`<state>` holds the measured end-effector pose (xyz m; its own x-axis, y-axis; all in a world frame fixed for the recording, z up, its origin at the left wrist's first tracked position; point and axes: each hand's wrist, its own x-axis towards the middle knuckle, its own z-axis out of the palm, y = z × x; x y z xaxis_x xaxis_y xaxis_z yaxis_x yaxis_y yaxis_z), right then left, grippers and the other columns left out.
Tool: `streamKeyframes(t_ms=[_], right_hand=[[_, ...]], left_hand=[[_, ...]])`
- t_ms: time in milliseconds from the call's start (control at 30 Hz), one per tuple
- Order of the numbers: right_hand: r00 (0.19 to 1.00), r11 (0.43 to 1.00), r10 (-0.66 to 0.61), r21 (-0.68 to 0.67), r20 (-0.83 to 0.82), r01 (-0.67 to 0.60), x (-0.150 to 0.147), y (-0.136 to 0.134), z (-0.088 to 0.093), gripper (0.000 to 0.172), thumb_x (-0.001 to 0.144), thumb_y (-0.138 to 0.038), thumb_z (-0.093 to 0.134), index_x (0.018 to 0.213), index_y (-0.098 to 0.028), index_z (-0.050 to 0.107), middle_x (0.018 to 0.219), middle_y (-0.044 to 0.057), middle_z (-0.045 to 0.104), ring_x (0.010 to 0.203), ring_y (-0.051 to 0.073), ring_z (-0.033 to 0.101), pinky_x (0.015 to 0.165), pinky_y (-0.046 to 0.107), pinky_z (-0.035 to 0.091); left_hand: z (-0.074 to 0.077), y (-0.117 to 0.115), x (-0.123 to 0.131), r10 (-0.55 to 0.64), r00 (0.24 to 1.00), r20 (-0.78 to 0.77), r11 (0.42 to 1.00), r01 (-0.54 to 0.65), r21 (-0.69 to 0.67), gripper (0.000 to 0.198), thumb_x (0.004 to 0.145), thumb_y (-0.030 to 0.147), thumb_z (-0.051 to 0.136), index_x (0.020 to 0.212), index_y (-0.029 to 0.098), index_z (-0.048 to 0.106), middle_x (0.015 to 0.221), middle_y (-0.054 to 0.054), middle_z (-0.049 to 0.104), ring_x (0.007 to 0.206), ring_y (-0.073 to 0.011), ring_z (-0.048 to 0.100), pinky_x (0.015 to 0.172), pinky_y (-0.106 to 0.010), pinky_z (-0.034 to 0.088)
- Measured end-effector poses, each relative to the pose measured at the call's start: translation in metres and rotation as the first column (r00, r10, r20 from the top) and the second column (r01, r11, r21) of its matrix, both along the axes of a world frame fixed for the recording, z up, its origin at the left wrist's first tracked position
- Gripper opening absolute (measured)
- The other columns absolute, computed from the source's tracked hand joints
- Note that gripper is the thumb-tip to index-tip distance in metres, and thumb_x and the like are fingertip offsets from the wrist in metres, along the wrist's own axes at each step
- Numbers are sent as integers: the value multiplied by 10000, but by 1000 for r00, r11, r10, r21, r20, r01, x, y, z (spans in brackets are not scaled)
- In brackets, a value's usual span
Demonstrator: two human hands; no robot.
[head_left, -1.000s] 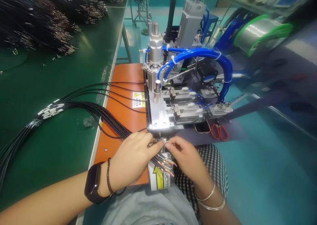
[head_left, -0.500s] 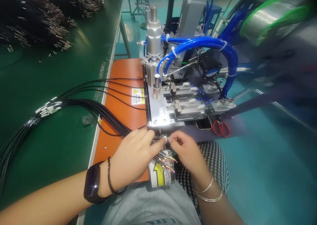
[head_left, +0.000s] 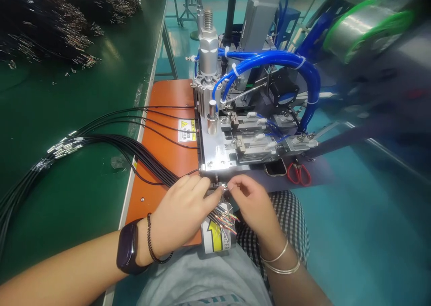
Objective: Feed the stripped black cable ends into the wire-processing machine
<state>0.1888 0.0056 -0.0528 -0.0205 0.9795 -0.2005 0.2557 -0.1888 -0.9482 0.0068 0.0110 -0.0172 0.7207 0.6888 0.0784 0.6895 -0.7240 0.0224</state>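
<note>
My left hand (head_left: 188, 212) is closed over a bundle of black cables (head_left: 141, 155), near the front edge of a machine. From under its palm the cables' stripped ends (head_left: 224, 218) fan out as thin coloured wires. Its outstretched thumb meets a small pale wire end (head_left: 225, 187) at the machine's front. My right hand (head_left: 251, 203) pinches that wire end from the other side, thumb against forefinger. The exact grip at the fingertips is too small to make out. Several single cables run into the left side of the machine (head_left: 218, 151).
An orange plate (head_left: 164, 99) lies beside the machine, on the green table's (head_left: 111, 86) edge. Blue air hoses (head_left: 279, 57) arch above the machine. Red-handled scissors (head_left: 299, 174) and a phone (head_left: 276, 168) lie at right. A wire spool (head_left: 360, 25) stands farther back. Dark cable heaps (head_left: 67, 23) cover the far left.
My right hand's fingertips have come slightly closer to the left thumb. The left hand keeps its place on the cables; the whole view has shifted a little.
</note>
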Motion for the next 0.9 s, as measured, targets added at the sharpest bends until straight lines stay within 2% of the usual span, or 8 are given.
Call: streamKeyframes(t_ms=[200, 500, 733, 800, 900], right_hand=[[1000, 1000, -6, 1, 12, 6, -2, 2, 2, 124, 851, -270, 532, 782, -182, 585, 743, -17, 590, 696, 136, 532, 610, 232, 392], [999, 997, 10, -73, -51, -14, 2, 4, -4, 137, 834, -292, 540, 767, -185, 595, 769, -7, 607, 744, 150, 551, 646, 230, 420], [999, 998, 3, -61, -37, -5, 1, 4, -6, 149, 815, -310, 554, 743, -182, 577, 726, -8, 576, 689, 148, 518, 610, 237, 393], [994, 997, -18, -78, -112, 9, -1, 3, -12, 137, 795, -300, 566, 729, -180, 569, 701, -14, 557, 662, 141, 500, 598, 236, 383], [946, 986, -89, -165, -312, 38, -3, 1, -22, 155, 772, -323, 598, 727, -178, 564, 663, -24, 540, 612, 128, 482, 569, 232, 369]], left_hand=[[1, -1, -1, -2, 1000, 9, 1000, 2, -9, 369, 854, 118, 440, 1201, 206, 527, 866, -59, 492, 809, -209, 467, 748, -369, 424], [4, 1, 2, 24, 999, -48, 998, -26, -52, 412, 846, 107, 437, 1237, 225, 492, 880, -55, 478, 822, -212, 459, 753, -367, 425], [10, 0, 6, 29, 995, -100, 997, -37, -72, 419, 835, 113, 448, 1235, 235, 481, 875, -49, 466, 818, -215, 459, 741, -364, 425], [12, -1, 7, 35, 993, -115, 996, -44, -77, 415, 841, 128, 447, 1239, 244, 474, 871, -47, 467, 816, -220, 464, 730, -367, 429], [11, 0, 7, 34, 993, -112, 997, -42, -71, 412, 843, 128, 444, 1235, 250, 474, 870, -44, 473, 814, -219, 471, 730, -370, 435]])
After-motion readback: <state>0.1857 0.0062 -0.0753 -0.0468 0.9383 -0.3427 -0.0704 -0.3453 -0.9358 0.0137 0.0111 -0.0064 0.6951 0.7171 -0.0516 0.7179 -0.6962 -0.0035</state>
